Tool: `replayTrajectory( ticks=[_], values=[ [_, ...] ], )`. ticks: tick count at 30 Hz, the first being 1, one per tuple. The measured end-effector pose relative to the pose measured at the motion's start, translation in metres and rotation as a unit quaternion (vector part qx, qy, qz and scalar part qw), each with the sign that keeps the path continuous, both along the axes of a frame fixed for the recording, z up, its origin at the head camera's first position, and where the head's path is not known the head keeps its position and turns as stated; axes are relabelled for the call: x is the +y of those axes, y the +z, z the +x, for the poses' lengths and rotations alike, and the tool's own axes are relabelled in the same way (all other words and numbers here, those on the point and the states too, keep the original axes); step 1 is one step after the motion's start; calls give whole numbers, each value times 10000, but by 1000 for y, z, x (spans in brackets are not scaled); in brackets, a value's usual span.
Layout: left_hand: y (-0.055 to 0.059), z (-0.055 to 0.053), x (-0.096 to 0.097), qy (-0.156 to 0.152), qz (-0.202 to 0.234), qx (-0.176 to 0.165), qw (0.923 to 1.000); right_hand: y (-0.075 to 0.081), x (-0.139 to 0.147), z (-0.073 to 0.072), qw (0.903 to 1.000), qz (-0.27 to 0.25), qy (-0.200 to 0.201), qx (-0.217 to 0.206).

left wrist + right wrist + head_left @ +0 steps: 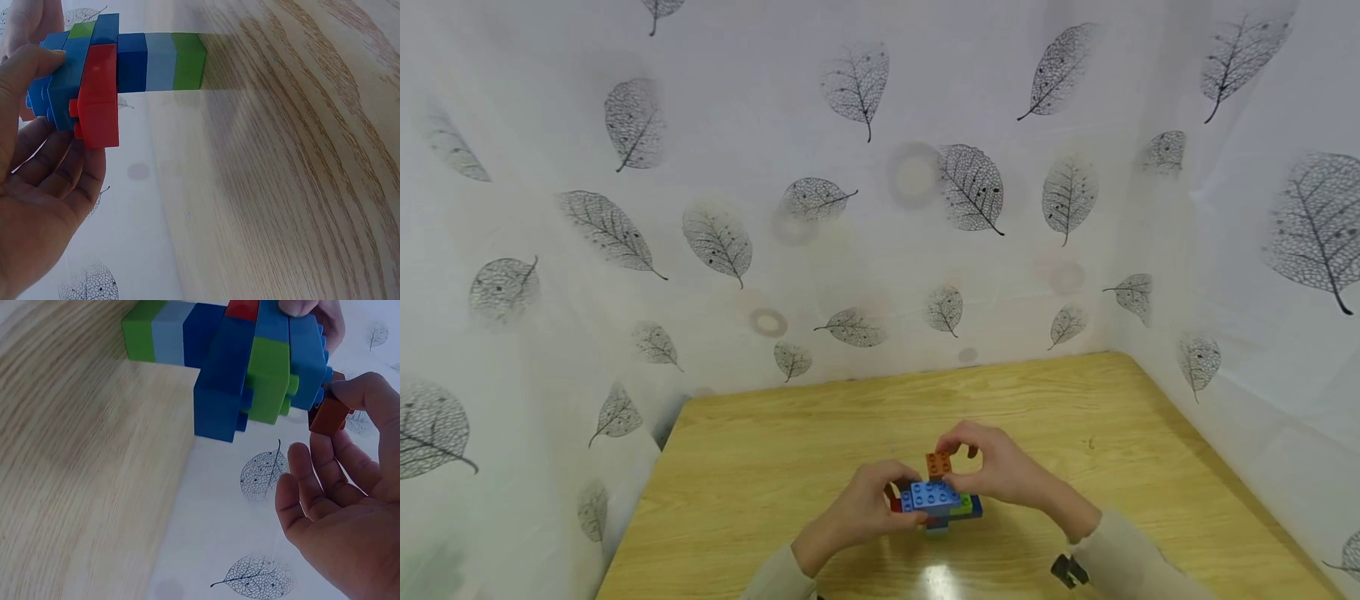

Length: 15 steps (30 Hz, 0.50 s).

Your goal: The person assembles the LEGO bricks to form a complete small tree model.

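A model of toy building bricks stands on the table with a narrow column at its base: a green brick [189, 61], a light blue one [161, 61] and a dark blue one [132, 62]. Wider layers sit above, with a red brick [100, 100], a long dark blue brick [219, 394], a lime green brick [265, 381] and a blue brick [934, 497] on top. My left hand [876, 504] grips the upper layers from the left, thumb toward me. My right hand [1000, 467] pinches an orange brick [935, 464] at the blue top brick's far edge.
The wooden table [760, 483] reaches back to a pale curtain [880, 275] printed with leaves, which also runs along both sides. A small dark item [1069, 571] shows beside the right sleeve [1127, 558].
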<state>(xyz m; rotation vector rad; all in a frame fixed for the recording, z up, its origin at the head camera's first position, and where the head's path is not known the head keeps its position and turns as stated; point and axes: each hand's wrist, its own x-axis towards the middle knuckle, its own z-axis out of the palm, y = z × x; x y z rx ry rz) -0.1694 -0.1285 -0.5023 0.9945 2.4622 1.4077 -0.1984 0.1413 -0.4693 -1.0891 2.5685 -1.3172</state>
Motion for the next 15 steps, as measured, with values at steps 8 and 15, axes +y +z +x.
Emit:
replayTrajectory(
  ticks=[8, 15],
  values=[
    [0, 0, 0, -18, -17, 117, 9999, -3, -3, 10, 9994, -149, 291, -54],
    [0, 0, 0, -61, -3, 155, 9999, -5, -2, 16, 9985, -232, 488, -55]
  ],
)
